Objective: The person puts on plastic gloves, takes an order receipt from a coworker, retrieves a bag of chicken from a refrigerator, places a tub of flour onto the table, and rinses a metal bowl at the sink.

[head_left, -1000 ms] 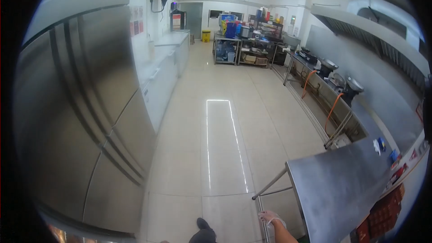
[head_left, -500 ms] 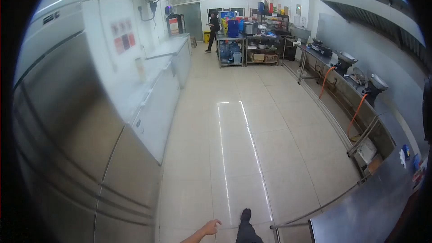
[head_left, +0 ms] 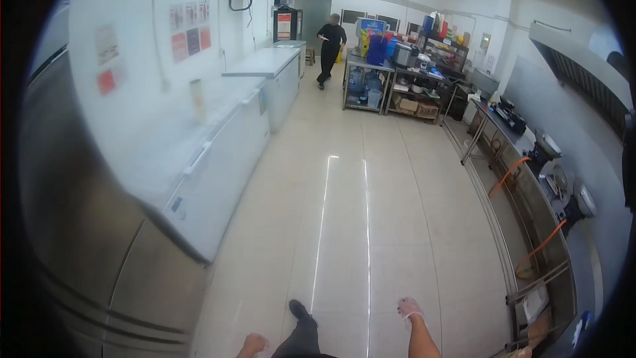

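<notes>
My left hand (head_left: 253, 344) hangs low at the bottom of the view, fingers loosely curled, with no object visible in it. To the right, over the floor, my right hand (head_left: 409, 307) seems to be in a thin clear plastic glove; its fingers are folded in, and I make out no object there. Between my hands, my leg in dark trousers ends in a black shoe (head_left: 299, 308) on the tiled floor (head_left: 351, 225). Neither hand touches any furniture.
White chest freezers (head_left: 218, 185) line the left wall. A steel counter (head_left: 517, 149) with gas burners (head_left: 544, 148) and orange hoses runs along the right. Further back stands a steel shelf table (head_left: 364, 64). A person in black (head_left: 330, 50) walks near the far door.
I have moved forward and my view has turned left. My right hand has come into view; my left hand is lower, its fingers more curled. The far person now appears nearer.
</notes>
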`<action>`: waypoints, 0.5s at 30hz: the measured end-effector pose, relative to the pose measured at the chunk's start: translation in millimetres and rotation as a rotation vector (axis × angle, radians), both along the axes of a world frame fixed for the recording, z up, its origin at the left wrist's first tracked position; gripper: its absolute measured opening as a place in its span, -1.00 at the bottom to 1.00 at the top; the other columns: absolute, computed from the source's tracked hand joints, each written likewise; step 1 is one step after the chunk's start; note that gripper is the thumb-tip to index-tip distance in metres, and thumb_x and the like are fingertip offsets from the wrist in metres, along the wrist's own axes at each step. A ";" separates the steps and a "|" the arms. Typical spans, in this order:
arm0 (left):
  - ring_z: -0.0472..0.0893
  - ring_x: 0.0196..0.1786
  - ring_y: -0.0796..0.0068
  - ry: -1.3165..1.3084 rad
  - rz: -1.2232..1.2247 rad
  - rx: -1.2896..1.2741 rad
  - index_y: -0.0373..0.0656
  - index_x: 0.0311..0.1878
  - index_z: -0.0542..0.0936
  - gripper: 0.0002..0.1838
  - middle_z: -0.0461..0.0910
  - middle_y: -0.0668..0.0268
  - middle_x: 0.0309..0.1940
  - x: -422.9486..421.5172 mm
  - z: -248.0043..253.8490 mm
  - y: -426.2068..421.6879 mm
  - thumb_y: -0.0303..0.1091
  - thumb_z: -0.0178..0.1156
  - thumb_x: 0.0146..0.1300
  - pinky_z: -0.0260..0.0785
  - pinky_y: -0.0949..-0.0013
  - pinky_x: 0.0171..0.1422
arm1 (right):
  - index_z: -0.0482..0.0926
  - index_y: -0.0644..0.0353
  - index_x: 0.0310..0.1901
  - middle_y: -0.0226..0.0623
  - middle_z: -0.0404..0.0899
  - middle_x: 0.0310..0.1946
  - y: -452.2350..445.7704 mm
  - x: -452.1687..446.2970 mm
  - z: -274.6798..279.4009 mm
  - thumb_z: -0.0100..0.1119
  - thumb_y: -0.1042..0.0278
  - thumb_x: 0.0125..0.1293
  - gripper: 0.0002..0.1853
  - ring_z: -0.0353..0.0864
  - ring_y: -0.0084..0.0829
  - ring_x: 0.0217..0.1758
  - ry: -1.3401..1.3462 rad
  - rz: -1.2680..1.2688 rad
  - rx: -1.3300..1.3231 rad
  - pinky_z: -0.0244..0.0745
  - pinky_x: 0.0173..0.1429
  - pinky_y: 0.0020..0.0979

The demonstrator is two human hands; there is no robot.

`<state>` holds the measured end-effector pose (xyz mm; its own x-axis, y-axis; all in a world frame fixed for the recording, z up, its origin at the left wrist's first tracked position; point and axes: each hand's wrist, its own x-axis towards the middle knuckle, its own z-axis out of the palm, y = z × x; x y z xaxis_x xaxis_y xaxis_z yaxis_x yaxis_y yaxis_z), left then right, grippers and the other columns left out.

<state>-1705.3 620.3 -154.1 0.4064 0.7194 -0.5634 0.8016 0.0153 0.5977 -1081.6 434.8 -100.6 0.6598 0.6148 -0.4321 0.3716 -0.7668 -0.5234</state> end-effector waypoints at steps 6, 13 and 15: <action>0.68 -0.21 0.31 0.197 -0.095 -0.201 -0.10 -0.31 0.72 -0.70 0.69 0.14 -0.34 72.9 16.9 156.6 -0.12 0.29 -0.05 0.50 0.28 -0.02 | 0.58 0.18 -0.26 -0.18 0.60 -0.41 151.9 19.4 73.7 0.02 0.15 0.19 -0.71 0.62 -0.36 -0.36 0.228 -0.037 0.117 0.52 -0.28 -0.30; 0.61 -0.22 0.04 0.156 -0.416 0.331 -0.15 -0.39 0.68 -0.64 0.65 0.09 -0.35 274.2 124.7 473.3 -0.02 0.18 0.07 0.44 0.10 -0.04 | 0.60 0.18 -0.21 -0.05 0.61 -0.15 120.6 30.1 -57.8 0.05 0.08 0.18 -0.66 0.56 -0.11 0.01 0.218 0.032 -0.334 0.42 0.13 -0.11; 0.61 -0.23 0.04 0.070 -0.379 0.366 -0.17 -0.40 0.68 -0.66 0.65 0.07 -0.37 320.4 110.5 526.4 -0.05 0.20 0.05 0.44 0.10 -0.05 | 0.60 0.18 -0.21 -0.05 0.61 -0.15 155.2 56.8 -47.7 0.05 0.09 0.18 -0.66 0.57 -0.10 0.00 0.216 -0.009 -0.326 0.41 0.14 -0.11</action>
